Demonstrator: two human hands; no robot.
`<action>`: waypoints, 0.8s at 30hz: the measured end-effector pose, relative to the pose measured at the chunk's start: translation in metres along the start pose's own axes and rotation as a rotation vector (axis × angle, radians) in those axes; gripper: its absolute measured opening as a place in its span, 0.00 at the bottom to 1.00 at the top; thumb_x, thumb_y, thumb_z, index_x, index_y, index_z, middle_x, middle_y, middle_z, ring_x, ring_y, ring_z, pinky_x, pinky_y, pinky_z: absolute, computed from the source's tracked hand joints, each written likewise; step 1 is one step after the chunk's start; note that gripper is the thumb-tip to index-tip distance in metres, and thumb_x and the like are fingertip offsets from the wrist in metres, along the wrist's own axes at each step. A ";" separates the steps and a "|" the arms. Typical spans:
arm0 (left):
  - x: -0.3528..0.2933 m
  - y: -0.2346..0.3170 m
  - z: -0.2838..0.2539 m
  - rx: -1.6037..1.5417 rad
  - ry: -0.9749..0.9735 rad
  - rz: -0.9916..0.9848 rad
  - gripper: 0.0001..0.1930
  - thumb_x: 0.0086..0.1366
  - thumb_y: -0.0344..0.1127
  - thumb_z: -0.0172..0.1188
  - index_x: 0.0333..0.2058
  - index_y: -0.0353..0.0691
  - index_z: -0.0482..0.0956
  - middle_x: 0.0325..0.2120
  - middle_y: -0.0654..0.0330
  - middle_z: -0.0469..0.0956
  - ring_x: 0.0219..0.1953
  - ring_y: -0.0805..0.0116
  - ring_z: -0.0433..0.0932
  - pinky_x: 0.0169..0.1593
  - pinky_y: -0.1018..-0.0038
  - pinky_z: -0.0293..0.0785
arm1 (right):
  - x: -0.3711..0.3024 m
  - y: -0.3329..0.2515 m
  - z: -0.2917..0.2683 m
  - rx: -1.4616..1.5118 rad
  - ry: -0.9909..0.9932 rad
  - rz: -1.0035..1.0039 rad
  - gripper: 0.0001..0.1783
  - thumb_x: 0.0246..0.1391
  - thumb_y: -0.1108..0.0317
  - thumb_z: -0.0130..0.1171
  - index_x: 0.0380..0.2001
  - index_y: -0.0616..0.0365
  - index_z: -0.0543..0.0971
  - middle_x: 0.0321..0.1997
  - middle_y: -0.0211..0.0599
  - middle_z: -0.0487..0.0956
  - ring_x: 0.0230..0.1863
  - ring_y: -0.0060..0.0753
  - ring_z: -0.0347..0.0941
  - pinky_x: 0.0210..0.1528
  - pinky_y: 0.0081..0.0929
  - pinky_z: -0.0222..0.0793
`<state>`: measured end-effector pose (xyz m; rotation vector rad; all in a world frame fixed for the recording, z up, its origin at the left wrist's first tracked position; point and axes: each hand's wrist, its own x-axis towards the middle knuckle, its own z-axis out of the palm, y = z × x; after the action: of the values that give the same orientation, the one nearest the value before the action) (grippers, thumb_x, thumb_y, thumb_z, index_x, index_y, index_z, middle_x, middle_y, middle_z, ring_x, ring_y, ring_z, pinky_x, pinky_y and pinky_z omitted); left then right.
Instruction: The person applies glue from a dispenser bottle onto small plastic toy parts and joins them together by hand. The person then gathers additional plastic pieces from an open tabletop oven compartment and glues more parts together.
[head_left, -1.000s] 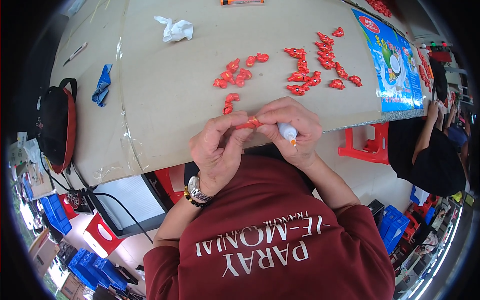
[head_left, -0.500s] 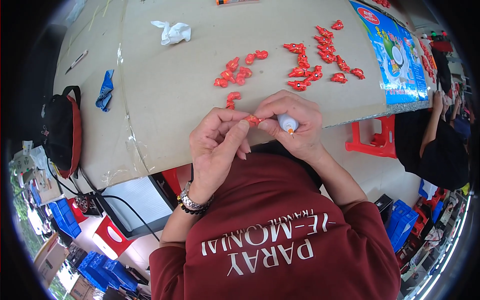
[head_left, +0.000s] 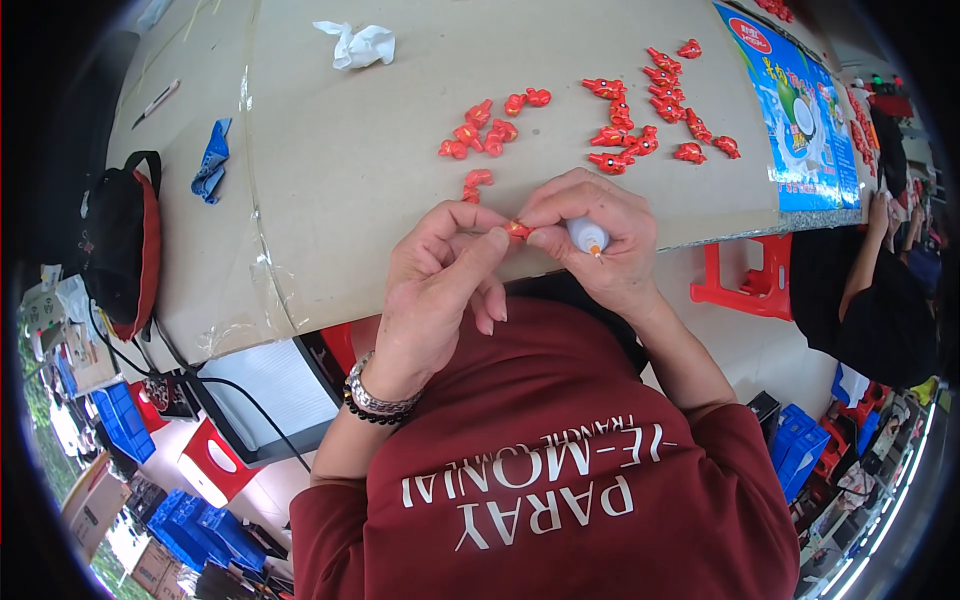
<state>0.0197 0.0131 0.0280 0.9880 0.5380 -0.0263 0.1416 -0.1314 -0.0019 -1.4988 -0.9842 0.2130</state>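
Note:
My left hand (head_left: 430,275) pinches a small red figurine piece (head_left: 519,230) with gold marks between thumb and forefinger. The thumb and forefinger of my right hand (head_left: 628,225) hold the piece's other side. Tucked in that same hand is a small white squeeze bottle (head_left: 588,236), its orange tip pointing down toward me. Just beyond my left fingers lies a curved red piece (head_left: 478,180) on the brown-covered table (head_left: 350,180). Farther off sits a loose group of red pieces (head_left: 480,132). To its right are several red figurines with eye-like spots (head_left: 618,130).
A crumpled white tissue (head_left: 362,46), a blue wrapper (head_left: 210,165) and a pen-like tool (head_left: 157,102) lie on the table's left part. A black-and-red bag (head_left: 125,240) is at the left edge. A blue printed sheet (head_left: 800,120) covers the right end; beyond it, another person's arm (head_left: 868,250) shows.
The view has shifted slightly, and the orange object at the top edge has left it. Both hands keep hold of the red piece. The bottle in my right hand has turned a little.

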 end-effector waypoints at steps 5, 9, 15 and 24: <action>0.000 0.000 -0.001 -0.119 -0.023 -0.037 0.08 0.68 0.31 0.56 0.42 0.33 0.73 0.27 0.61 0.79 0.21 0.78 0.76 0.21 0.83 0.73 | 0.001 -0.001 0.000 0.000 -0.001 -0.001 0.07 0.45 0.80 0.67 0.30 0.62 0.81 0.31 0.39 0.81 0.30 0.29 0.78 0.30 0.24 0.73; 0.002 -0.004 -0.001 -0.147 -0.020 -0.031 0.08 0.68 0.30 0.57 0.42 0.34 0.73 0.26 0.61 0.79 0.22 0.77 0.77 0.22 0.82 0.74 | 0.001 0.000 0.000 0.005 -0.006 -0.005 0.07 0.45 0.80 0.67 0.30 0.62 0.81 0.31 0.38 0.80 0.29 0.29 0.78 0.30 0.24 0.73; 0.003 -0.005 -0.003 -0.170 -0.016 -0.046 0.06 0.68 0.30 0.58 0.40 0.34 0.75 0.26 0.61 0.79 0.22 0.77 0.78 0.25 0.81 0.75 | -0.001 0.000 -0.001 0.005 -0.014 0.027 0.09 0.44 0.78 0.70 0.31 0.59 0.82 0.32 0.36 0.81 0.31 0.26 0.76 0.31 0.23 0.70; 0.004 -0.005 -0.002 -0.155 -0.014 -0.054 0.06 0.68 0.30 0.58 0.38 0.33 0.76 0.27 0.60 0.80 0.23 0.76 0.78 0.25 0.81 0.76 | -0.002 0.001 0.000 0.028 -0.012 0.028 0.09 0.43 0.79 0.70 0.30 0.60 0.82 0.30 0.35 0.81 0.31 0.27 0.77 0.31 0.23 0.70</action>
<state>0.0206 0.0132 0.0217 0.8212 0.5457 -0.0391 0.1407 -0.1330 -0.0042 -1.4880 -0.9662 0.2549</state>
